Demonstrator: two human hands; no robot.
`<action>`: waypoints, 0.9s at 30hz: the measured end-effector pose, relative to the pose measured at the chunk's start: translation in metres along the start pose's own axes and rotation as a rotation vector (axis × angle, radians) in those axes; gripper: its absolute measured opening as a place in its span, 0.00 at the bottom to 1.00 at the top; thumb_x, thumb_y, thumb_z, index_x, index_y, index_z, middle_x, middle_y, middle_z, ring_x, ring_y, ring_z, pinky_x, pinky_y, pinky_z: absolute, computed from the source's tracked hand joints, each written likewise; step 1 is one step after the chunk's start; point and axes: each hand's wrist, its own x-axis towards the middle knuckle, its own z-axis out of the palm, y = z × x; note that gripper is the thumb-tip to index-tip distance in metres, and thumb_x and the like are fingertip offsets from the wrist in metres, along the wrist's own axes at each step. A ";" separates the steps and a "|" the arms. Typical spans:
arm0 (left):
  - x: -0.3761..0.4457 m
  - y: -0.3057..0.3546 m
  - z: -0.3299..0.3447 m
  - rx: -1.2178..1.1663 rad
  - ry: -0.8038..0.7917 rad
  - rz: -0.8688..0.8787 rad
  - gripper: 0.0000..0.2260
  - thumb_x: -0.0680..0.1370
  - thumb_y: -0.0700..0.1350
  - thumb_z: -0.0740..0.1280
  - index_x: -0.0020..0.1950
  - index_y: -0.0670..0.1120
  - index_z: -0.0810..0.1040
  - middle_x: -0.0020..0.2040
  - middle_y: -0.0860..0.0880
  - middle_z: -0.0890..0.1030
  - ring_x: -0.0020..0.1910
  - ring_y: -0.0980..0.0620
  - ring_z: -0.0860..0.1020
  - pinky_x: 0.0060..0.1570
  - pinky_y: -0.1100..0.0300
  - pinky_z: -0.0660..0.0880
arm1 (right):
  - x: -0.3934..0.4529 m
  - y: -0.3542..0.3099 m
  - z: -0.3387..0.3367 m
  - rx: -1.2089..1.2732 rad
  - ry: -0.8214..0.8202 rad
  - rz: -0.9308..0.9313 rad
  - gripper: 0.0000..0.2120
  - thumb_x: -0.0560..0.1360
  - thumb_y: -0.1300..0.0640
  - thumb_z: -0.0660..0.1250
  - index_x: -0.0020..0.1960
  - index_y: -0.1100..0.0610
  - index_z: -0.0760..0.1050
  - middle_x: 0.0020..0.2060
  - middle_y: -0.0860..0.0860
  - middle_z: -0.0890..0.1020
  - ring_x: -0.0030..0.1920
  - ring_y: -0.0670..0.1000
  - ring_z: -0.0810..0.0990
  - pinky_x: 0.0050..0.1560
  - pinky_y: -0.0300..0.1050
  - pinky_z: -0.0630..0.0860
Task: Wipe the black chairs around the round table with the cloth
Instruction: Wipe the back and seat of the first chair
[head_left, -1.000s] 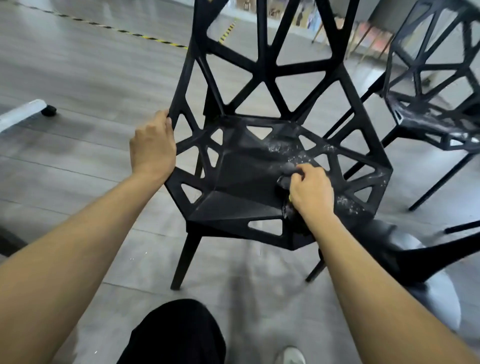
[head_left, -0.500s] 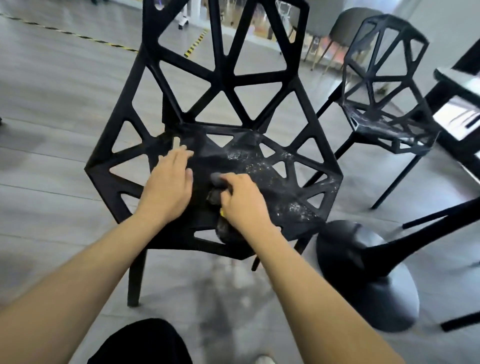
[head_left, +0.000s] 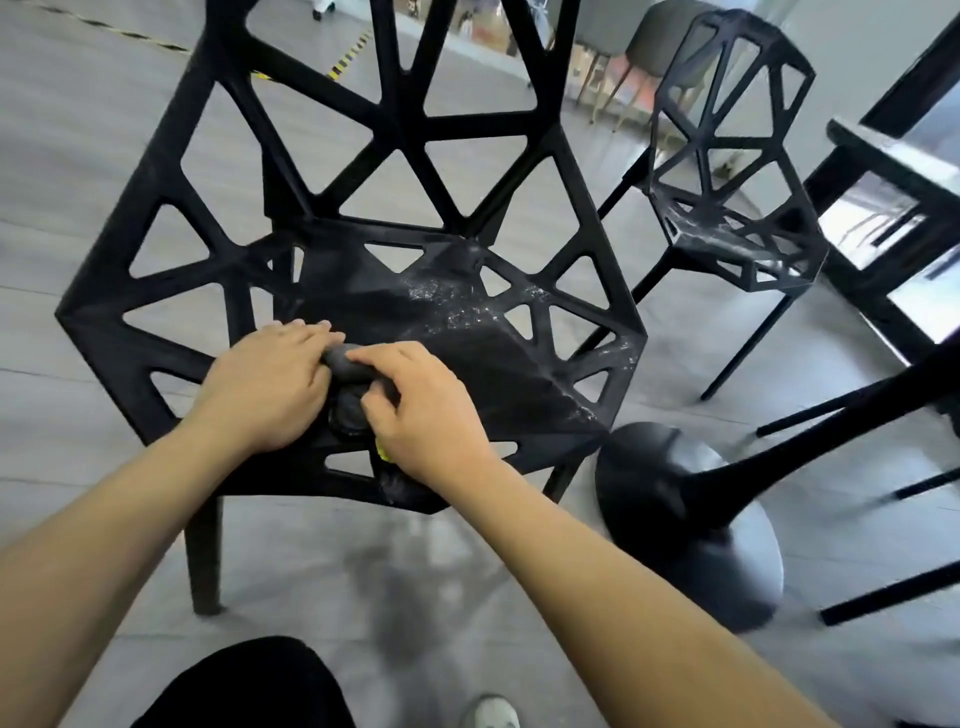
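A black plastic chair with a lattice of triangular cut-outs (head_left: 363, 249) fills the centre and left of the frame, its seat facing the camera. White dusty specks lie across the right half of the seat. A dark grey bunched cloth (head_left: 349, 387), with a small yellow patch showing at its lower edge, rests on the front portion of the seat, just left of frame centre.

The left hand (head_left: 265, 387) lies palm-down on the seat, fingers together and extended, touching the left side of the cloth. The right hand (head_left: 423, 410) sits over the cloth, fingers curled around its upper fold and gripping it.

A second black lattice chair (head_left: 727, 171) stands at upper right, its seat also speckled white. A black round pedestal table base (head_left: 691, 519) rests on the grey floor at lower right, near the first chair's front corner.
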 end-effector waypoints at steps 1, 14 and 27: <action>0.000 0.001 0.000 0.001 -0.001 -0.003 0.21 0.84 0.45 0.55 0.77 0.48 0.68 0.78 0.48 0.67 0.77 0.46 0.65 0.75 0.54 0.56 | -0.002 0.009 -0.007 0.012 0.007 0.014 0.19 0.75 0.60 0.64 0.63 0.51 0.79 0.59 0.50 0.80 0.59 0.52 0.78 0.61 0.48 0.74; 0.001 0.012 -0.001 -0.046 -0.018 -0.109 0.20 0.84 0.44 0.54 0.75 0.48 0.71 0.77 0.50 0.68 0.76 0.45 0.65 0.74 0.51 0.60 | -0.032 0.070 -0.060 -0.067 0.134 -0.002 0.20 0.72 0.64 0.63 0.62 0.55 0.80 0.59 0.50 0.80 0.62 0.52 0.77 0.66 0.50 0.72; 0.001 0.017 0.008 -0.104 0.069 -0.131 0.21 0.85 0.43 0.51 0.77 0.46 0.67 0.77 0.49 0.67 0.77 0.50 0.63 0.77 0.57 0.56 | 0.124 0.137 -0.029 -0.319 0.034 0.285 0.21 0.78 0.61 0.58 0.71 0.52 0.72 0.66 0.56 0.74 0.67 0.61 0.72 0.67 0.53 0.69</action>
